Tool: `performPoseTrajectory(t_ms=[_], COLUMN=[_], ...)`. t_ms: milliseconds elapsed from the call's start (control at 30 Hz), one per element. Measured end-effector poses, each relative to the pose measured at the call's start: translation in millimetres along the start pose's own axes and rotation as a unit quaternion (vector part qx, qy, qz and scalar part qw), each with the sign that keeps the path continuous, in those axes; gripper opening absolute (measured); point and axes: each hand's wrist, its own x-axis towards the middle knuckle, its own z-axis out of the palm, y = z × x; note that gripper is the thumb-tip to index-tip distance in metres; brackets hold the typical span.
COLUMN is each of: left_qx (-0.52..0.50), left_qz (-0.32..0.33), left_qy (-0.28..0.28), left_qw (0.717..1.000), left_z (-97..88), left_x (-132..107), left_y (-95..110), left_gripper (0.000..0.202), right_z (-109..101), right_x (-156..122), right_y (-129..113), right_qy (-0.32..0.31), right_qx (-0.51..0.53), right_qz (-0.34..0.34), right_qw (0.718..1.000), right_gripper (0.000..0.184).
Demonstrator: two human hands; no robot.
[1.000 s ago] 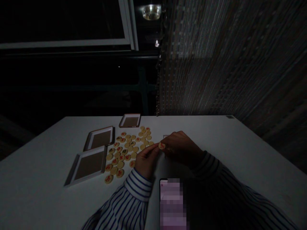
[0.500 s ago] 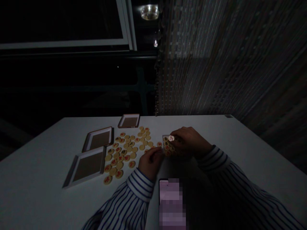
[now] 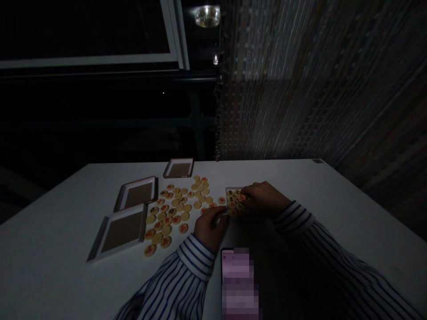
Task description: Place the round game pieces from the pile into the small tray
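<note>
A small box [image 3: 234,188] filled with round xiangqi pieces [image 3: 237,206], marked in red and black, lies between my hands. My right hand [image 3: 265,198] reaches over its right side, fingers closed at a red-marked xiangqi piece among the others; the hand hides that part of the box. At the near left corner, my left hand [image 3: 211,227] has its thumb and fingers curled against the box's edge. Loose xiangqi pieces [image 3: 179,207], some face up and some blank side up, are scattered to the left, and a few lie close to my left fingertips.
Three shallow open box parts stand on the white table [image 3: 333,231]: a white-rimmed tray [image 3: 100,235], a brown-edged lid [image 3: 120,193] and a smaller one [image 3: 192,166] farther back. A phone [image 3: 236,284] lies in front of me. Behind the table hangs a string curtain [image 3: 283,89].
My right hand has lowered the piece held in its fingertips into the box and shifted slightly. My left hand stays at the box's corner, nearly still.
</note>
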Motion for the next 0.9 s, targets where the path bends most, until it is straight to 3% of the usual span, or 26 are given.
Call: performPoseTrajectory(t_ms=[900], left_qx=[0.034], left_qz=[0.015], left_qy=[-0.011], left_qw=[0.999], left_z=[-1.7], left_x=[0.5], left_y=[-0.7], left_gripper=[0.020], right_z=[15.0], right_x=[6.1], right_y=[1.8], right_qy=[-0.040], right_qx=[-0.012], right_qz=[-0.006], right_qw=[0.999], right_gripper=[0.029])
